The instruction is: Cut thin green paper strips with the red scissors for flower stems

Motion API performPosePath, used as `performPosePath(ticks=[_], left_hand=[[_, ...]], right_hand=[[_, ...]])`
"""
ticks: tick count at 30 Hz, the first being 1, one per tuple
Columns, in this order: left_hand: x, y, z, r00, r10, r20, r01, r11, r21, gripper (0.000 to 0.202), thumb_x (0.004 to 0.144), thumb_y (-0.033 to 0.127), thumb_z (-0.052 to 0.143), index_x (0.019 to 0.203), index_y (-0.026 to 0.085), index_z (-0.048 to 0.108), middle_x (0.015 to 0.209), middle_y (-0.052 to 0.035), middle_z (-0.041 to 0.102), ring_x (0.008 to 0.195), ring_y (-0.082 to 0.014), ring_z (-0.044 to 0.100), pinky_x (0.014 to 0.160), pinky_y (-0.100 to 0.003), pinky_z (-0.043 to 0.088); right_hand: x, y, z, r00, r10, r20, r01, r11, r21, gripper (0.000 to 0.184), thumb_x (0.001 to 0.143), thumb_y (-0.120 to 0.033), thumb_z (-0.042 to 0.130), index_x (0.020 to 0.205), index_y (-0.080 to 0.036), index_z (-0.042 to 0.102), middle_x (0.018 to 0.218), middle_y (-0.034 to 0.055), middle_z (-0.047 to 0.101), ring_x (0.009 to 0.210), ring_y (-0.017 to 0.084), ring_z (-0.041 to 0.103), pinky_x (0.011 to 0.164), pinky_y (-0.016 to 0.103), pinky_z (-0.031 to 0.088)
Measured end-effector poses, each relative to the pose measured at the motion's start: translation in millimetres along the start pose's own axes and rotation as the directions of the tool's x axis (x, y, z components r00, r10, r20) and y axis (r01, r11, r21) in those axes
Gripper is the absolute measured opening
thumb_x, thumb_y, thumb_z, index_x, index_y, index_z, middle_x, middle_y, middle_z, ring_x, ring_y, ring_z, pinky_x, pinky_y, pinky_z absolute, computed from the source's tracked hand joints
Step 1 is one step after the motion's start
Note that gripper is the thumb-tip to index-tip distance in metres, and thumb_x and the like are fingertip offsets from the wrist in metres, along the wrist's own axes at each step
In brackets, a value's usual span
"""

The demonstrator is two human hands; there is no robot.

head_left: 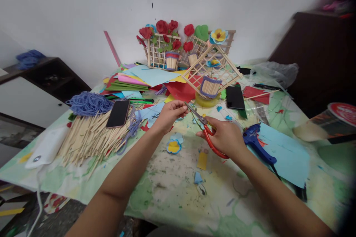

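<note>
My right hand (226, 133) grips a pair of scissors (210, 141) with red handles, the blades pointing up and left. The blade tips reach the fingers of my left hand (172, 114), which are pinched together. Whatever lies between those fingers is too small to make out. Below my hands, a yellow and blue paper flower (174, 146) lies on the table beside a pale blue paper piece. A small yellow paper piece (203, 160) and a blue scrap (198, 177) lie nearer the table's front.
Bamboo sticks (89, 137), blue yarn (89, 103) and a phone (118, 113) lie left. Coloured paper (150, 76) and stick trellises with paper flowers (213, 70) stand behind. On the right are another phone (235, 97), a blue glue gun (257, 142) and a tub (330, 122).
</note>
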State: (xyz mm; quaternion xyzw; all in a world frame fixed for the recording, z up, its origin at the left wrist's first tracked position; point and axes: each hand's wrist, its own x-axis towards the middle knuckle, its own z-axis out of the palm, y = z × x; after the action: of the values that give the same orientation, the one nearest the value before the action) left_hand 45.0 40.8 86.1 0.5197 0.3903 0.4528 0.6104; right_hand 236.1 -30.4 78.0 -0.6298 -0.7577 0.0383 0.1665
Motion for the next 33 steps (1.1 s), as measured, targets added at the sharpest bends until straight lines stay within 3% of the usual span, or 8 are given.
performPosePath(ticks=[21,24,27,29,30,33], left_hand=[[1,0,-3.5,0.998,-0.017,0.054,0.015,0.999,0.041,0.019,0.068,0.028,0.069,0.07,0.013,0.058,0.062,0.0004,0.057,0.057,-0.0062,0.049,0.057,-0.02,0.037],[1,-1,-2.6,0.998,-0.027,0.054,0.026,0.999,0.023,0.02,0.067,0.028,0.07,0.071,0.013,0.058,0.063,0.0003,0.058,0.057,-0.0061,0.049,0.057,-0.019,0.037],[0,-1,-1.0,0.997,-0.065,0.047,0.066,0.997,-0.028,0.02,0.066,0.027,0.072,0.07,0.012,0.059,0.063,-0.0003,0.058,0.057,-0.0062,0.05,0.056,-0.02,0.037],[0,-1,0.3,0.994,-0.098,0.057,0.103,0.991,-0.084,0.02,0.064,0.025,0.073,0.07,0.012,0.059,0.064,-0.0004,0.058,0.056,-0.006,0.05,0.056,-0.019,0.038],[0,0,0.9,0.991,-0.114,0.066,0.122,0.986,-0.117,0.02,0.064,0.024,0.073,0.071,0.011,0.059,0.064,-0.0004,0.058,0.056,-0.0057,0.05,0.056,-0.019,0.038],[-1,1,2.2,0.983,-0.154,0.095,0.171,0.964,-0.202,0.02,0.065,0.021,0.073,0.072,0.011,0.058,0.064,0.0003,0.057,0.056,-0.0044,0.05,0.056,-0.017,0.039]], right_hand=[[0,-2,-2,0.999,0.031,-0.021,-0.031,0.999,-0.007,0.037,0.077,-0.057,0.051,0.1,-0.031,0.065,0.058,0.0006,0.064,0.058,0.02,0.058,0.051,0.026,0.022],[1,0,-1,0.997,0.073,-0.034,-0.071,0.997,0.044,0.036,0.076,-0.056,0.053,0.099,-0.031,0.066,0.058,0.0008,0.063,0.059,0.02,0.057,0.051,0.026,0.023],[4,5,3,0.989,0.147,-0.036,-0.137,0.97,0.2,0.036,0.074,-0.055,0.057,0.095,-0.028,0.067,0.062,0.0013,0.064,0.061,0.02,0.056,0.052,0.026,0.027],[7,9,7,0.983,0.181,0.001,-0.165,0.895,0.415,0.038,0.072,-0.055,0.059,0.094,-0.025,0.067,0.064,0.0013,0.063,0.059,0.018,0.054,0.052,0.026,0.031],[8,10,9,0.98,0.198,0.037,-0.186,0.817,0.546,0.041,0.07,-0.055,0.061,0.095,-0.022,0.065,0.064,0.0013,0.062,0.057,0.017,0.053,0.051,0.026,0.033],[9,9,11,0.956,0.217,0.195,-0.278,0.471,0.837,0.054,0.065,-0.053,0.066,0.104,-0.017,0.058,0.062,0.0003,0.061,0.048,0.012,0.046,0.047,0.026,0.036]])
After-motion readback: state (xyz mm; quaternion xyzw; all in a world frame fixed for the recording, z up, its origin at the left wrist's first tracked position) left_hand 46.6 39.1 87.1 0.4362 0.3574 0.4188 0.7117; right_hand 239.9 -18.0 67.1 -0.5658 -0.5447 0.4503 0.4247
